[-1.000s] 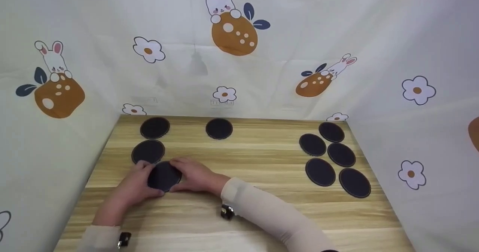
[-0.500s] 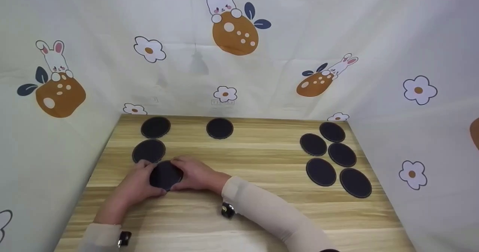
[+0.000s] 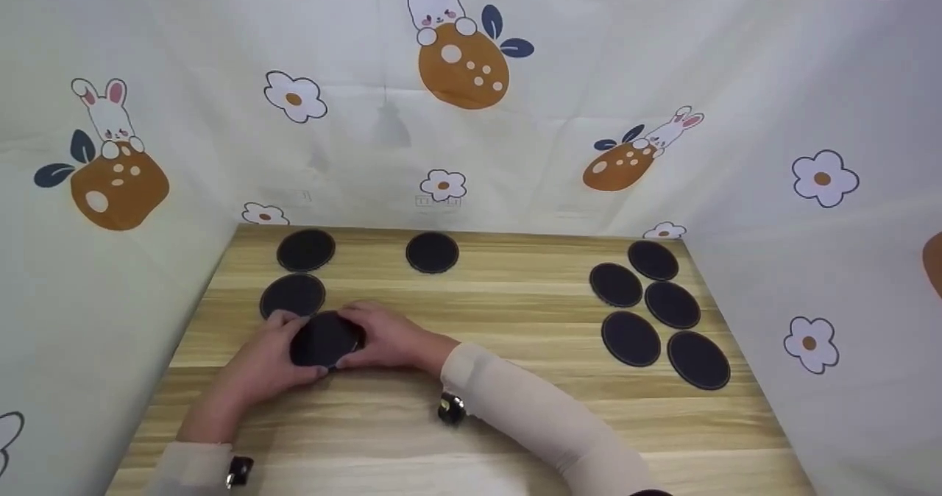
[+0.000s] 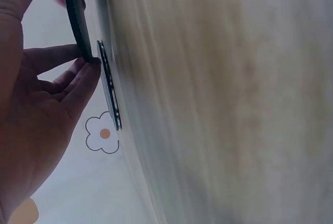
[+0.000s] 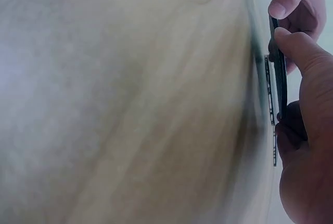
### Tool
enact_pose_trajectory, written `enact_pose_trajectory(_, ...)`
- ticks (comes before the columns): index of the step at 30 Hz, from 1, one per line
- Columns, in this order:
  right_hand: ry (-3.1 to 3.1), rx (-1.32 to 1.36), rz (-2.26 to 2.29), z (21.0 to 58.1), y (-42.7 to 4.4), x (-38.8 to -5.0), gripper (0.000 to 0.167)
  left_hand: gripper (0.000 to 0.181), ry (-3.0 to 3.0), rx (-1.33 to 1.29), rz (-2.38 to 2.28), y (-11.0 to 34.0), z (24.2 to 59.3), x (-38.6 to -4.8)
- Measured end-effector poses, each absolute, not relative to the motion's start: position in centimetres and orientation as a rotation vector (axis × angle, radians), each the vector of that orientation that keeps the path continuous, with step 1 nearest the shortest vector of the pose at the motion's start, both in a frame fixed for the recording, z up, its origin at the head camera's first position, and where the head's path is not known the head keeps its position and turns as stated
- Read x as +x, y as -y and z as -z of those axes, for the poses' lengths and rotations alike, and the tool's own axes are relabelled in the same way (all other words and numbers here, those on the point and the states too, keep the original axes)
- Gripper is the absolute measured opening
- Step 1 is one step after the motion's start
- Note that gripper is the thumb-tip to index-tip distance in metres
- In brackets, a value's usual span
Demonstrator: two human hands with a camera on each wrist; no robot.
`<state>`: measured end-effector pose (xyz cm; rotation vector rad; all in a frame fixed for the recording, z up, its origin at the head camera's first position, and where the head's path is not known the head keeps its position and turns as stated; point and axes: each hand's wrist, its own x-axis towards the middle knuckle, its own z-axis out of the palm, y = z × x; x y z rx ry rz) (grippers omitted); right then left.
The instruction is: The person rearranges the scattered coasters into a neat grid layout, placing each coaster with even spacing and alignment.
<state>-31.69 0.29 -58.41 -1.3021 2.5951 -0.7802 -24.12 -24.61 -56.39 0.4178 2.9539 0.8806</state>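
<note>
A round black coaster with a stitched rim (image 3: 324,341) is held level between both hands at the table's left. My left hand (image 3: 268,360) pinches its left edge, fingers at the far side and thumb at the near side. At the right edge my right hand (image 3: 386,338) grips it the same way. In the left wrist view the held coaster (image 4: 77,21) is raised off the wood, with a gap beneath it. Just behind it another black coaster (image 3: 293,295) lies flat, partly hidden by my left fingers. In the right wrist view the held coaster (image 5: 280,83) appears edge-on.
On the wooden table (image 3: 478,312) a black coaster (image 3: 306,250) lies at the back left and another coaster (image 3: 433,252) at the back middle. Several more coasters (image 3: 631,338) lie grouped at the right. Printed cloth walls (image 3: 353,157) enclose the back and sides.
Both hands have risen a little with the coaster, which now appears slightly larger and farther back. The other coasters have not moved.
</note>
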Motion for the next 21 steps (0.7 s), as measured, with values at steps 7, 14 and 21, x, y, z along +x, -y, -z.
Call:
enact_pose_trajectory(7, -2.594, -1.273, 0.8, 57.9, -1.1, -31.8, 0.09, 0.096, -2.959, 0.439, -0.924, 24.3, 56.6, -24.5)
enact_pose_trajectory(14, -2.608, -1.276, 0.815, 57.4, -2.4, -32.1, 0.09, 0.097, -2.956, 0.471, -0.91, 23.3, 56.4, -25.5)
enact_pose_trajectory(21, -2.635, -1.289, 0.833, 56.9, -4.1, -32.7, 0.09, 0.096, -2.973, 0.541, -0.886, 22.2, 56.0, -26.8)
